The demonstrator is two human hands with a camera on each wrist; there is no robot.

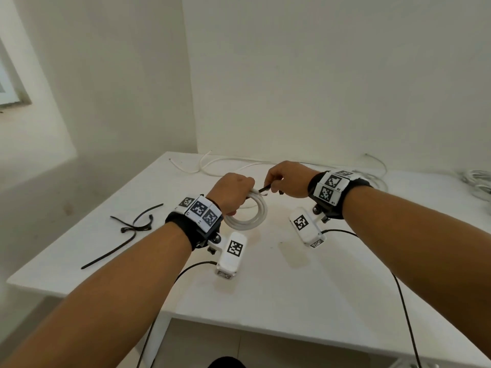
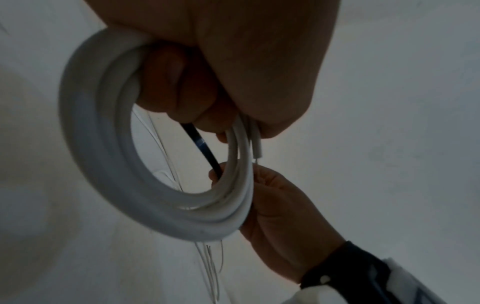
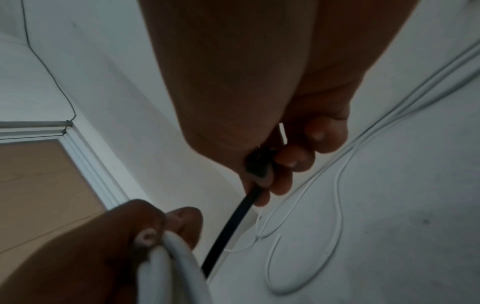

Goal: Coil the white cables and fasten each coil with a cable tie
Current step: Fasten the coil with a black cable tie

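Observation:
My left hand grips a coil of thick white cable held above the white table; in the left wrist view the coil hangs from my curled fingers. A black cable tie passes through the coil's hole. My right hand pinches the tie just right of the coil; in the right wrist view the tie runs from my fingers down toward the coil. The coil's cut end shows beside my left thumb.
Several spare black cable ties lie on the table at the left. Loose white cables trail along the table's back edge, and a heap of thin cable sits at the far right. Walls close in behind and to the left.

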